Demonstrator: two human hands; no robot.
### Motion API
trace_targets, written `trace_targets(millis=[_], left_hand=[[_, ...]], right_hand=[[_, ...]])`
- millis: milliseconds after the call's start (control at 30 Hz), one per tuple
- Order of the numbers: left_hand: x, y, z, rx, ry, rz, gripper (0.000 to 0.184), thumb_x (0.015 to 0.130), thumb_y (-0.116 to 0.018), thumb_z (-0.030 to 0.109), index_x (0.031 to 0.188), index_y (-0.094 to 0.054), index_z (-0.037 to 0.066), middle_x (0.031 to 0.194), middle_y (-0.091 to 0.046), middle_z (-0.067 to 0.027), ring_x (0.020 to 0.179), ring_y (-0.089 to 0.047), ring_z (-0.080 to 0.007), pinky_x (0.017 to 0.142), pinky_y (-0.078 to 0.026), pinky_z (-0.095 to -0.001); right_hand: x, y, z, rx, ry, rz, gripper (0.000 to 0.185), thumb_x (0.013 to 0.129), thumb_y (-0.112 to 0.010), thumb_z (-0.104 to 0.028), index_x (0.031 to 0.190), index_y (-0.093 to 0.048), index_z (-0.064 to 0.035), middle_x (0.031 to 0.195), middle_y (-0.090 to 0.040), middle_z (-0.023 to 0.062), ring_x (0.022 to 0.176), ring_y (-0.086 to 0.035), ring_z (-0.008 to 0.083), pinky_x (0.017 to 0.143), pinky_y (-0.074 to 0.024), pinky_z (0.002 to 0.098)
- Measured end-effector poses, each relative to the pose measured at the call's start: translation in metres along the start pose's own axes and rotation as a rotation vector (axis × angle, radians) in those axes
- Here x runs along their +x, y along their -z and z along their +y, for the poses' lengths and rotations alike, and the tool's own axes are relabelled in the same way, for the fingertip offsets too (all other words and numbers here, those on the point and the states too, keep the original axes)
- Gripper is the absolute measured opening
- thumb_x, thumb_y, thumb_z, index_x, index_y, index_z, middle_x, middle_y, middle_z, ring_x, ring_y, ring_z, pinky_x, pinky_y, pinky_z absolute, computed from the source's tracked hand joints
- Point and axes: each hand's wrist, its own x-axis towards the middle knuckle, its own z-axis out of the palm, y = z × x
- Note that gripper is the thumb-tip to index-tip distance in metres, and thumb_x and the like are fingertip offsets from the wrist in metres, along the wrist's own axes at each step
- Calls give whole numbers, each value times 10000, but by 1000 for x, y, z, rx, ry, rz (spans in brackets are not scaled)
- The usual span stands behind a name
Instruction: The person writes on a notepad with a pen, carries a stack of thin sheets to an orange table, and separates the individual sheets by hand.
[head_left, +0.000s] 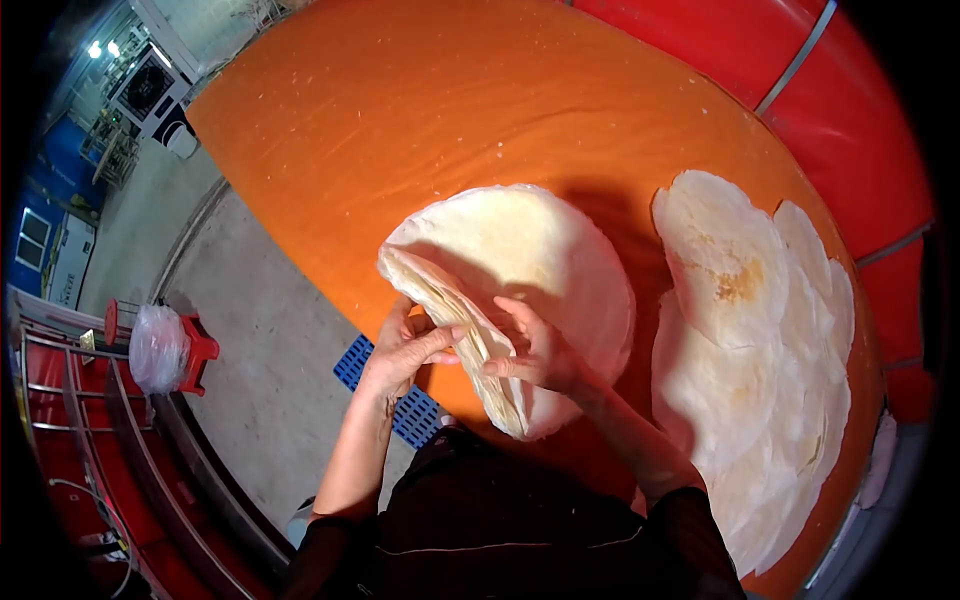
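A round stack of thin, pale flatbreads (pixel 540 235) lies on the orange cover in front of me. Its near-left side is lifted and folded over, so the layered edges show as a slanting strip. My left hand (pixel 405 345) grips this raised edge, thumb on top and fingers beneath. On the other side of the strip is my right hand (pixel 535 348), its thumb touching the layers and its forefinger held apart above the bread. Its remaining fingers are partly hidden. To the right, several overlapping flatbreads (pixel 720 400) are spread out, the top one with brown toasted spots.
The orange-covered table (pixel 420 110) curves away ahead, with red padded panels (pixel 850 130) along its far right. A blue plastic grate (pixel 415 415) lies below the near edge. On the floor at left stand a red stool (pixel 200 352) and a plastic-wrapped bundle (pixel 158 348).
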Motion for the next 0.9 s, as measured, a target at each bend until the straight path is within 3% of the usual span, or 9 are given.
trace_targets(millis=[267, 400, 433, 467, 533, 600, 633, 700, 900], left_hand=[[-4, -4, 2, 23, 14, 44, 697, 681, -706, 109, 1223, -287, -19, 953, -581, -137, 808, -602, -188, 574, -527, -251], [-9, -2, -3, 123, -20, 124, 641, 659, -717, 116, 1180, -366, -15, 951, -587, -118, 798, -593, -158, 564, -507, -233], [-9, -2, -6, 153, -41, 125, 622, 653, -719, 116, 1165, -389, -14, 954, -588, -114, 800, -589, -151, 576, -502, -232], [-14, -1, -8, 137, -17, 126, 549, 671, -702, 96, 1135, -432, -20, 992, -579, -118, 852, -578, -162, 682, -494, -264], [-21, 4, -20, 29, -36, 170, 447, 740, -616, 22, 1144, -439, -48, 1058, -557, -146, 949, -555, -215, 821, -454, -311], [-24, 15, -35, -51, 32, 322, 443, 735, -593, -13, 1146, -435, -61, 1082, -545, -164, 974, -546, -242, 842, -446, -338], [-23, 35, -52, -150, 68, 327, 451, 728, -572, -35, 1152, -422, -68, 1090, -537, -177, 973, -547, -261, 843, -446, -350], [-22, 61, -74, -266, 98, 351, 462, 724, -527, -58, 1167, -397, -85, 1121, -515, -184, 1004, -522, -287, 890, -417, -379], [-14, 77, -98, -337, 109, 389, 388, 675, -591, -54, 1050, -490, -73, 1013, -561, -142, 920, -552, -256, 819, -453, -367]], right_hand=[[-3, 1, -5, 101, 0, 116, 693, 670, -692, -202, 1218, -359, 60, 1066, -533, 198, 1010, -520, 242, 843, -416, 322], [-5, -20, -12, -255, 88, 373, 473, 713, -514, -52, 1179, -438, -33, 879, -571, 250, 822, -591, 330, 691, -475, 367], [-7, -37, -8, -347, 60, 357, 427, 726, -527, -41, 1146, -457, -13, 870, -586, 221, 801, -594, 275, 691, -472, 344], [-7, -45, -4, -451, 33, 367, 381, 740, -540, -30, 1114, -475, 7, 862, -601, 193, 779, -596, 221, 692, -469, 320], [3, -36, 8, -708, 270, 273, 378, 746, -565, -63, 1107, -486, 13, 856, -603, 190, 769, -589, 280, 695, -467, 342], [22, 3, 0, -496, 608, 411, 479, 706, -547, -60, 1165, -425, 1, 864, -556, 255, 785, -570, 329, 703, -453, 360], [15, 42, -59, -401, 177, 208, 396, 737, -552, -69, 1109, -458, 29, 868, -580, 211, 817, -558, 261, 767, -430, 342], [18, 107, -104, -165, 201, 250, 361, 745, -552, -67, 1084, -476, 30, 857, -584, 186, 781, -561, 245, 727, -438, 331], [-83, 299, -180, -1, 450, 933, 258, 770, -555, -61, 1008, -528, 32, 826, -595, 112, 671, -569, 194, 609, -465, 298]])
